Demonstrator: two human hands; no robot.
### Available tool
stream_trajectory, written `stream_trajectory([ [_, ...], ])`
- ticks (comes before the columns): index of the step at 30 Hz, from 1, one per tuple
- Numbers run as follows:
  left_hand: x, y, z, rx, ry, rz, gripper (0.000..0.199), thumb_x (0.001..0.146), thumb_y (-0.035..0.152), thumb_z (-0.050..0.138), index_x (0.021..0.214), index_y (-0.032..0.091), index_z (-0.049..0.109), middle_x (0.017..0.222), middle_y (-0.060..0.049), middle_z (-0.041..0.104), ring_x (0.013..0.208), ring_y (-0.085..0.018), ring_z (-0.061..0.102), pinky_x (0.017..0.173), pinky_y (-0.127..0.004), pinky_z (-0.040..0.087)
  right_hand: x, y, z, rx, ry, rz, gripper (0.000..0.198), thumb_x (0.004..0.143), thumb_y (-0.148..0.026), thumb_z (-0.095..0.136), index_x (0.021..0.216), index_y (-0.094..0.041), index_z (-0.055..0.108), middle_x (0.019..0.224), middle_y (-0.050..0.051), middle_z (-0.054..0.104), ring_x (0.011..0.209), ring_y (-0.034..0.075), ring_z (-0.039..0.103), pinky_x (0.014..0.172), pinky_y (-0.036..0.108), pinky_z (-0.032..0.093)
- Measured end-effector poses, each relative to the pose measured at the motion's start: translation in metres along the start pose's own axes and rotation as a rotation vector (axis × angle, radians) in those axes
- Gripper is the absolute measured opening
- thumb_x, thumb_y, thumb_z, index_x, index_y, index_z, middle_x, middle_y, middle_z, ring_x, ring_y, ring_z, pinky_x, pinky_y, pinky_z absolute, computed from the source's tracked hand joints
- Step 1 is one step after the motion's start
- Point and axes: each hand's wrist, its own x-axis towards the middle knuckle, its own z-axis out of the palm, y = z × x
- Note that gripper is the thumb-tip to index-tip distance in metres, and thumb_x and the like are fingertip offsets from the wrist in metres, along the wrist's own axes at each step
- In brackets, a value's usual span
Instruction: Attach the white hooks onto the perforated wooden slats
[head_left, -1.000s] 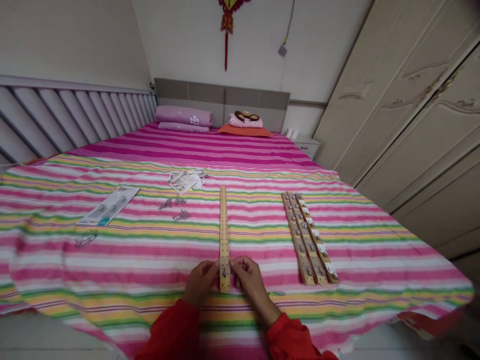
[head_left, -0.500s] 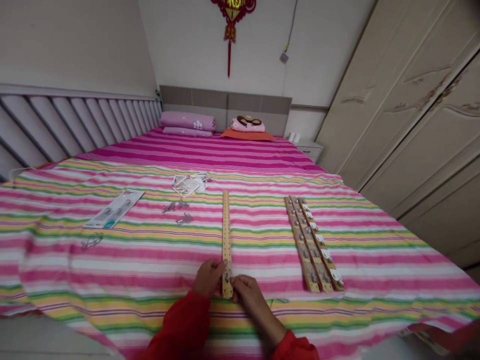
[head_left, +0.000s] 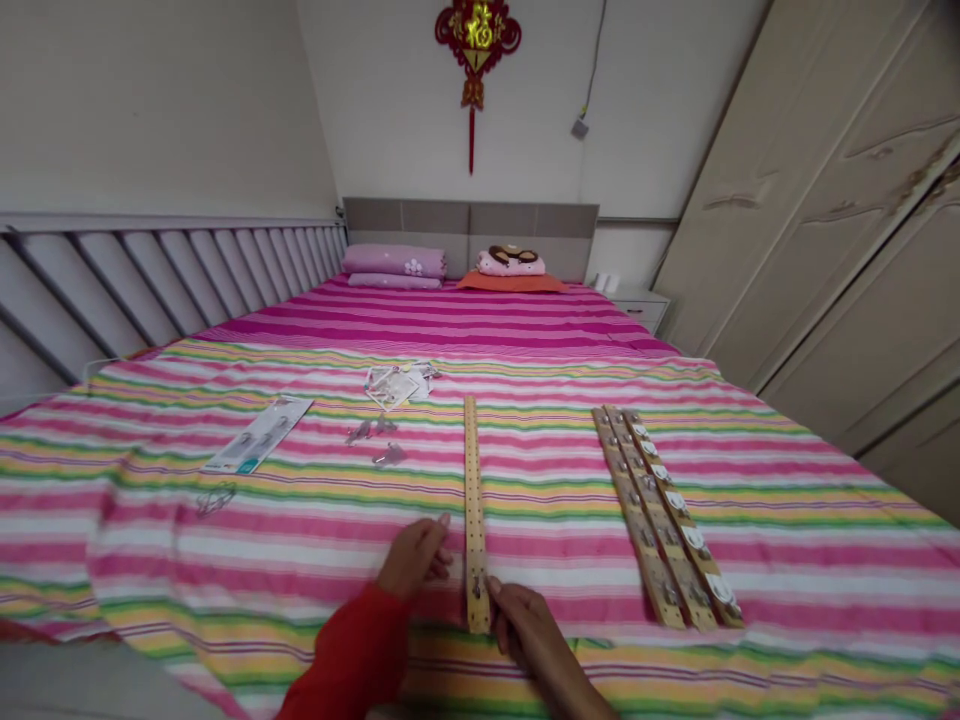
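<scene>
A narrow wooden strip (head_left: 473,480) with rows of small holes lies lengthwise in front of me on the striped bed cloth. Near its close end sits a small metal hook (head_left: 477,586). My right hand (head_left: 525,625) pinches the strip's right edge beside that hook, thumb and forefinger together. To the left of the strip, apart from it, my left hand (head_left: 414,558) hovers with the thumb raised off loosely bent fingers, and I see nothing in it. Several clear bags of metal hooks (head_left: 389,455) lie beyond my left hand.
Three finished-looking strips with hooks and white discs (head_left: 660,510) lie side by side at right. A flat hook package (head_left: 259,437) and a tangle of wire rings (head_left: 216,498) are at left. Papers and packets (head_left: 397,385) lie farther back. A slatted rail (head_left: 187,270) borders the left.
My left hand has let go of the strip and moved off to its left. My right hand stays at the strip's right edge. The whole view has shifted slightly.
</scene>
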Motion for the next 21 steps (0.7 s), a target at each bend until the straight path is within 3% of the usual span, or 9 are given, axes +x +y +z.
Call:
stream_trajectory([
  [2, 0.015, 0.007, -0.027, 0.041, 0.201, 0.194, 0.037, 0.066, 0.055, 0.059, 0.067, 0.018, 0.059, 0.056, 0.000, 0.061, 0.050, -0.014, 0.057, 0.050, -0.025, 0.044, -0.004, -0.005, -0.003, -0.043, 0.024, -0.043, 0.054, 0.068, -0.070, 0.058, 0.053, -0.019, 0.050, 0.035, -0.007, 0.039, 0.037, 0.008, 0.030, 0.043, 0.024, 0.018],
  [4, 0.035, 0.009, -0.055, 0.113, 0.477, 0.330, 0.032, 0.065, 0.048, 0.060, 0.076, 0.018, 0.063, 0.061, 0.000, 0.061, 0.059, -0.015, 0.057, 0.057, -0.025, 0.046, -0.006, -0.010, -0.006, -0.062, 0.046, -0.087, 0.054, 0.064, -0.071, 0.062, 0.058, -0.018, 0.052, 0.040, -0.007, 0.040, 0.040, 0.008, 0.032, 0.044, 0.023, 0.021],
  [7, 0.067, 0.007, -0.089, 0.190, 0.683, 0.307, 0.031, 0.062, 0.041, 0.059, 0.080, 0.016, 0.064, 0.068, -0.003, 0.064, 0.064, -0.017, 0.059, 0.064, -0.028, 0.049, -0.005, -0.014, -0.007, -0.065, 0.049, -0.121, 0.055, 0.061, -0.072, 0.063, 0.063, -0.017, 0.055, 0.044, -0.007, 0.041, 0.043, 0.008, 0.033, 0.044, 0.023, 0.022],
  [10, 0.089, 0.005, -0.107, 0.350, 0.726, 0.234, 0.031, 0.061, 0.039, 0.061, 0.079, 0.015, 0.066, 0.073, -0.007, 0.067, 0.068, -0.020, 0.061, 0.068, -0.031, 0.049, -0.002, -0.015, -0.006, -0.052, 0.037, -0.135, 0.052, 0.065, -0.069, 0.063, 0.064, -0.017, 0.054, 0.045, -0.007, 0.039, 0.044, 0.008, 0.031, 0.044, 0.022, 0.021],
  [14, 0.099, 0.006, -0.109, 0.473, 0.713, 0.232, 0.019, 0.065, 0.035, 0.059, 0.070, 0.018, 0.067, 0.070, -0.006, 0.069, 0.069, -0.021, 0.062, 0.066, -0.031, 0.047, -0.002, -0.020, -0.007, -0.042, 0.052, -0.154, 0.049, 0.067, -0.065, 0.064, 0.064, -0.018, 0.054, 0.047, -0.007, 0.037, 0.044, 0.008, 0.029, 0.044, 0.022, 0.021],
  [21, 0.080, -0.004, -0.094, 0.319, 0.723, 0.491, 0.024, 0.064, 0.042, 0.060, 0.070, 0.020, 0.066, 0.074, -0.006, 0.067, 0.074, -0.022, 0.062, 0.069, -0.032, 0.050, 0.000, -0.035, -0.013, -0.066, 0.115, -0.256, 0.046, 0.070, -0.061, 0.064, 0.064, -0.017, 0.056, 0.050, -0.005, 0.040, 0.048, 0.009, 0.033, 0.046, 0.023, 0.024],
])
